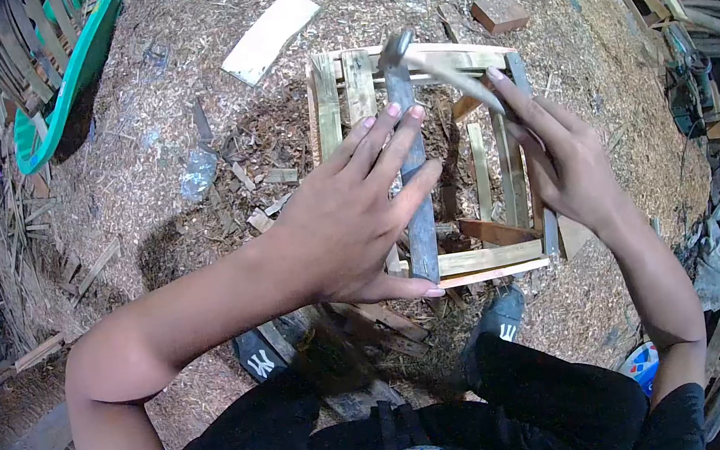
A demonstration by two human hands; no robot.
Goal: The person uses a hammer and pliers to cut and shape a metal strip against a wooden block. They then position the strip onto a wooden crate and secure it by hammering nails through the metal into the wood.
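Observation:
A wooden crate frame (489, 259) made of pale slats rests on the ground in front of me. Across it runs a weathered grey slat (421, 235). My left hand (365, 197) lies on this slat with fingers stretched out and apart, its thumb at the near end. The hammer (459, 77) is slightly blurred, its metal head over the slat's far end. Its pale handle leads to my right hand (561, 151), whose fingers are closed round it above the crate's right side.
Wood shavings cover the ground. A pale board (271, 38) and a brown wood block (500, 14) lie beyond the crate. A green wheelbarrow-like tray (74, 90) with slats stands at far left. Scrap wood lies along both sides; my shoes (503, 315) are near the crate.

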